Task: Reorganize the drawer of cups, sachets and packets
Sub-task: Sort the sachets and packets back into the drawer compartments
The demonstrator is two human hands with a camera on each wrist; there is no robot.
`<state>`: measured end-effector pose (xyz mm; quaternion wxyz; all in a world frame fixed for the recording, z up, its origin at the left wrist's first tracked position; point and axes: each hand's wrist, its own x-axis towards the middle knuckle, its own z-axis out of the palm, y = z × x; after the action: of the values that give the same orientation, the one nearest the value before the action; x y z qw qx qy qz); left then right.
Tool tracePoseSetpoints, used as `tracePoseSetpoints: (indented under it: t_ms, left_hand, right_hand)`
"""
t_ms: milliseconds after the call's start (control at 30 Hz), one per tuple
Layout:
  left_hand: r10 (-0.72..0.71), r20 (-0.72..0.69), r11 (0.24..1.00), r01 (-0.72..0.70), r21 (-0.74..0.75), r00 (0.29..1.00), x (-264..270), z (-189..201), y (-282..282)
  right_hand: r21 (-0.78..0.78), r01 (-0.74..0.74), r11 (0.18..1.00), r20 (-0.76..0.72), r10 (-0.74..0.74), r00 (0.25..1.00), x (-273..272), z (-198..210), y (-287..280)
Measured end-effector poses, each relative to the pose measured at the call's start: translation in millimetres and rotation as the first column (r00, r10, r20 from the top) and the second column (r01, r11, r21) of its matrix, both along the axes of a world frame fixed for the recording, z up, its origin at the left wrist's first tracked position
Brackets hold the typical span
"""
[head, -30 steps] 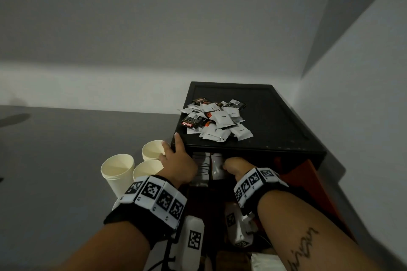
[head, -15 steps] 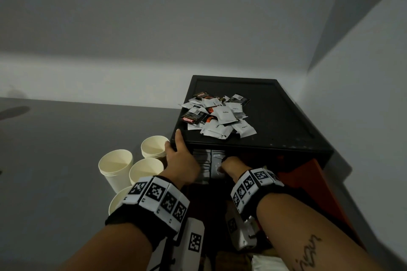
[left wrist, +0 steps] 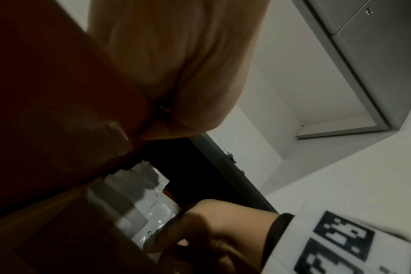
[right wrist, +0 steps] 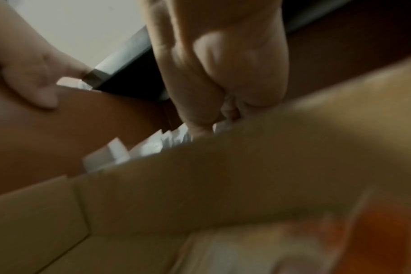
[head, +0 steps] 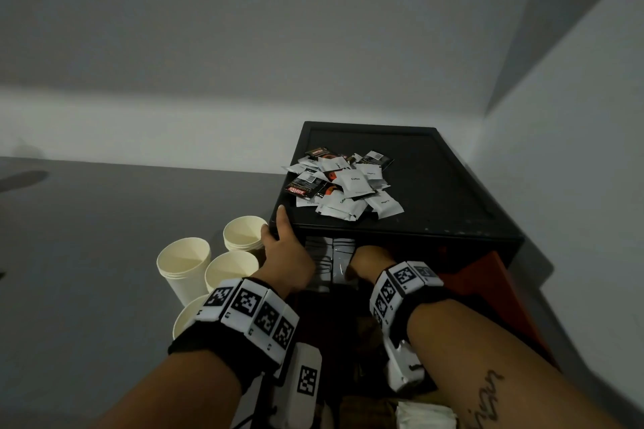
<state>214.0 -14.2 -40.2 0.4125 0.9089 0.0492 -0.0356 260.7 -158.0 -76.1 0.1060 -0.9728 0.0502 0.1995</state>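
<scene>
The orange drawer (head: 488,275) stands pulled out under a black cabinet (head: 435,191). A row of white packets (head: 334,254) stands in its back part. My right hand (head: 366,259) reaches in and pinches the tops of those white packets (right wrist: 176,137) with curled fingers (right wrist: 195,103). My left hand (head: 284,249) holds the drawer's left wall (right wrist: 94,120), thumb up on the cabinet's front corner. A loose pile of white and dark sachets (head: 345,185) lies on the cabinet top. Several cream paper cups (head: 184,261) stand to the left.
A cardboard divider (right wrist: 211,176) crosses the drawer just in front of the packets. More white and orange packs (right wrist: 293,241) lie nearer me, blurred. A white wall (head: 557,115) closes in on the right, and grey floor (head: 87,254) spreads to the left.
Both hands stay where they were, the left at the cabinet corner and the right in the drawer. The head view has shifted, bringing one more cup into sight at lower left.
</scene>
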Motion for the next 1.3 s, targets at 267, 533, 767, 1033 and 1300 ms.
tracePoseSetpoints:
  t_ms: [267,533,767,1033,1300]
  left_hand:
    - [0.007,-0.013,1.0,-0.007,0.006,1.0,3.2,-0.1,-0.9]
    - [0.082,0.008,0.989,-0.08,-0.126,0.997,8.7,-5.0,-1.4]
    - [0.051,-0.011,0.991,-0.052,-0.125,0.999,7.5,-5.9,0.7]
    - [0.025,-0.026,0.996,-0.027,-0.081,0.999,7.8,-6.9,1.3]
    - [-0.003,-0.022,0.998,0.001,-0.059,1.0,3.5,-2.4,0.1]
  right_hand:
    - [0.054,-0.069,0.996,-0.046,0.071,0.996,-26.8,31.5,-27.9]
    - [0.138,0.068,0.988,-0.117,-0.052,0.992,-37.3,34.4,-42.6]
    - [0.075,0.016,0.997,0.098,-0.023,0.995,-26.0,4.8,-19.5]
    - [0.012,0.058,0.998,0.154,-0.059,0.986,-12.4,-1.0,-3.4]
    - [0.073,0.069,0.995,0.127,-0.078,0.989,-11.8,-2.0,-2.2]
